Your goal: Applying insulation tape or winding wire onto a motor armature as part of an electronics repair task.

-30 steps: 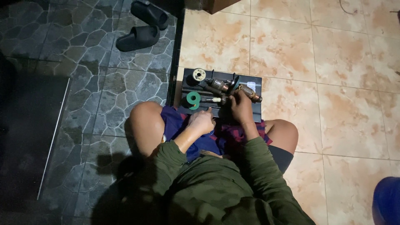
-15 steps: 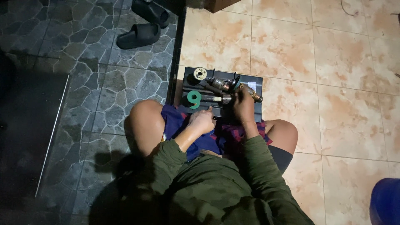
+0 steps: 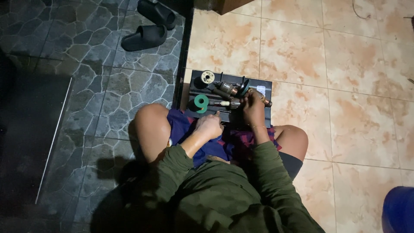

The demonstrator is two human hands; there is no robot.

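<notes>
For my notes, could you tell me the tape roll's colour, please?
Green; the tape roll shows best in the head view.

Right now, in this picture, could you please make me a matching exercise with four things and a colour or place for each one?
Things:
1. roll of tape
2. sandals
3. right hand
4. bucket

Descriptions:
A. blue, at the bottom right corner
B. green, on the left part of the black mat
C. black, on the grey stone floor
D. on the mat, at a metal part

Pairs: 1-B, 2-C, 3-D, 4-A
</notes>
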